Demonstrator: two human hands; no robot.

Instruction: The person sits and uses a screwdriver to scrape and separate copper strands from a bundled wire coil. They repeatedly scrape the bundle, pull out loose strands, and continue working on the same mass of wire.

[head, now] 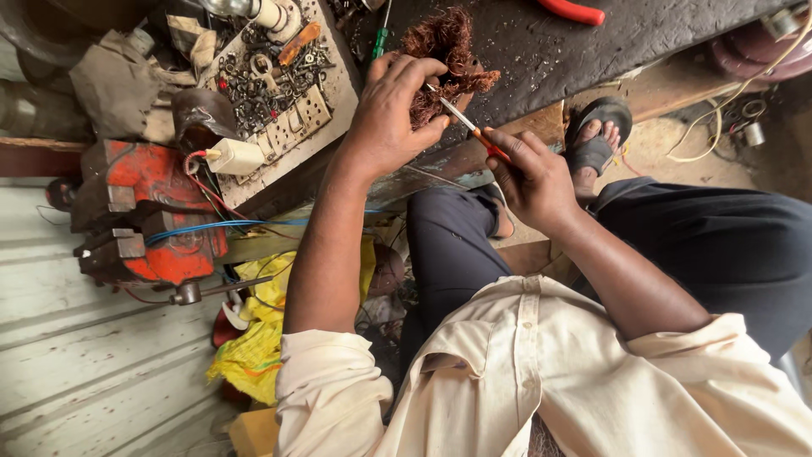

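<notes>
Cluttered little workshop corner, with a dark, grimy table (592, 51) across the top of the view and corrugated metal sheeting at about 8 o'clock. The left hand (391, 110) is wrapped around a tangled bundle of copper wire (447, 52) sitting at the table's near edge, around 12 o'clock from the hands, fingers closed over its lower side. The right hand (533, 178) is pinched narrow on the orange handle of a small screwdriver (470, 125). Its long axis runs diagonally, handle down at 4 o'clock and the thin metal shaft pointing up toward 10 o'clock, with the tip going into the copper bundle just under the left fingers, so I can't see the very end of it.

Around it: a tray of screws, nuts and small bits (271, 80) at 10 o'clock from the left hand, with a white plug (233, 156) just below it. A red bench vise (144, 211) sits further out at 9 o'clock, blue wire (228, 226) trailing over it. A red-handled tool (573, 12) lies at the table's far side. Below the table there's a sandalled foot (596, 140) and yellow cloth (258, 334).
</notes>
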